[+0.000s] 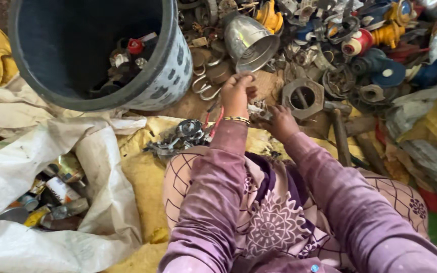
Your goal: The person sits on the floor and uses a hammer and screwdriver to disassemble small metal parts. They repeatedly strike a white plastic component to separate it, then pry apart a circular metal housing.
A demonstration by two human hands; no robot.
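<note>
Single head-worn view, looking steeply down and forward from close above the lap. Bucket (102, 55) far left, scrap metal pile (340, 45) far right, sack (36, 202) near left.

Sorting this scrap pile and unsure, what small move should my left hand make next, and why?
Probably carry the small piece pinched in the left hand over to the dark bucket on its left, since similar metal bits already lie inside and the right hand is busy in the pile.

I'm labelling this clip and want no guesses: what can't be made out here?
- Head view: what the left hand pinches is too small to tell.
- The right hand fingertips are hidden among small metal parts.
- The dark bucket is cut by the top edge; its contents are shadowed.
</note>
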